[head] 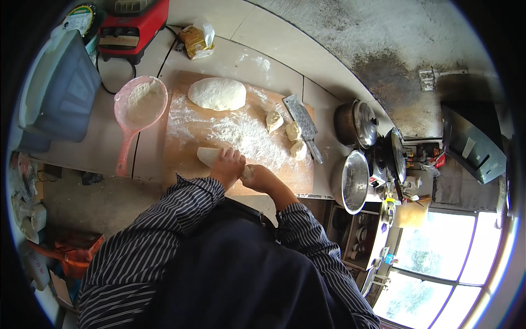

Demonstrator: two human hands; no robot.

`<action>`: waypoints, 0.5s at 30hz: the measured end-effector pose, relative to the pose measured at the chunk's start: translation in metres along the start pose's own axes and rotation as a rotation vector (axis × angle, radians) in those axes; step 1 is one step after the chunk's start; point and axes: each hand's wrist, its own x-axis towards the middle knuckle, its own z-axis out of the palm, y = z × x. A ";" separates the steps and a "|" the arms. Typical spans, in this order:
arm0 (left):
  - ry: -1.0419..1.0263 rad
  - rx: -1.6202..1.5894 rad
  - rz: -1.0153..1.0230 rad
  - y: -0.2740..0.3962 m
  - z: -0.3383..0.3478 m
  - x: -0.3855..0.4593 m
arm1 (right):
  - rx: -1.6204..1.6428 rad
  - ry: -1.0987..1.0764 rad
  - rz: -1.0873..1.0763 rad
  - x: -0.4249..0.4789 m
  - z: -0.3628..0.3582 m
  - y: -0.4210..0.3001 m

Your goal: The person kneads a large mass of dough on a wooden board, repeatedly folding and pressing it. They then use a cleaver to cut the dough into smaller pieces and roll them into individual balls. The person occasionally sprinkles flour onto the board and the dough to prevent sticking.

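My left hand (228,167) is wrapped around a roll of pale dough (207,156), whose rounded end sticks out past the fingers on the left. Close against it, my right hand (259,179) grips a dough end (247,173) that shows between the two hands. Both hands are over the near edge of a floured wooden board (193,135). A large oval dough mound (217,94) rests at the board's far side. Several small dough pieces, one a torn lump (274,121), lie toward the right, beside a cleaver (301,117) with its handle pointing toward me.
Left of the board, a pink plastic ladle (141,103) holds flour. Beyond it stand a blue-grey plastic tub (65,86) and a red appliance (133,31) with a cord. A crumpled bag (197,40) lies behind. To the right are a lidded pot (355,123) and a metal basin (354,182).
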 end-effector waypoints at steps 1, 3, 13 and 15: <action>-0.007 0.002 0.005 0.000 -0.001 0.000 | 0.029 0.000 0.028 -0.003 -0.003 -0.002; -0.033 -0.034 -0.023 0.001 -0.003 0.004 | 0.025 -0.010 -0.001 -0.006 -0.008 0.002; -0.007 0.103 0.002 -0.001 -0.009 0.010 | 0.155 0.092 -0.044 -0.026 -0.097 0.029; -0.012 0.090 0.008 -0.005 -0.011 0.010 | 0.123 0.294 0.140 -0.018 -0.102 0.040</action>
